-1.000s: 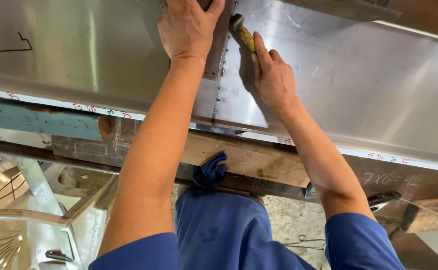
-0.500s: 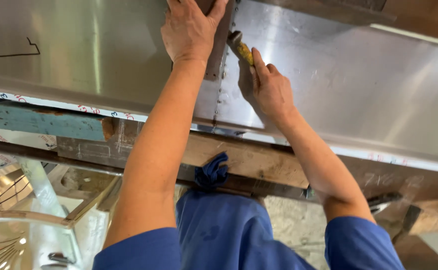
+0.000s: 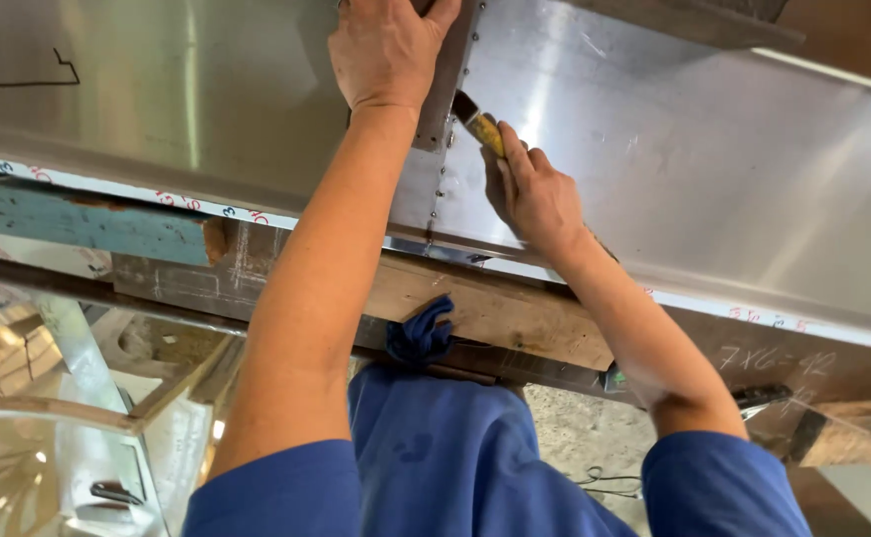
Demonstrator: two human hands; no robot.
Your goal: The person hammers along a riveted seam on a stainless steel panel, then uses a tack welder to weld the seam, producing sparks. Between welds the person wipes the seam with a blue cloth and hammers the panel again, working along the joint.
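A large shiny metal sheet fills the upper view, with a riveted vertical joint strip down its middle. My left hand presses flat on the sheet at the top of that strip, fingers spread. My right hand is closed on a small tool with a yellow handle, whose dark tip touches the sheet just right of the strip. Both arms wear short blue sleeves.
The sheet rests on a wooden beam and a blue-painted plank. A dark metal bar runs below. A blue cloth hangs at the beam. More shiny metal pieces lie at lower left.
My right hand with the tool has shifted slightly down and right along the joint. My left hand keeps its place on the strip.
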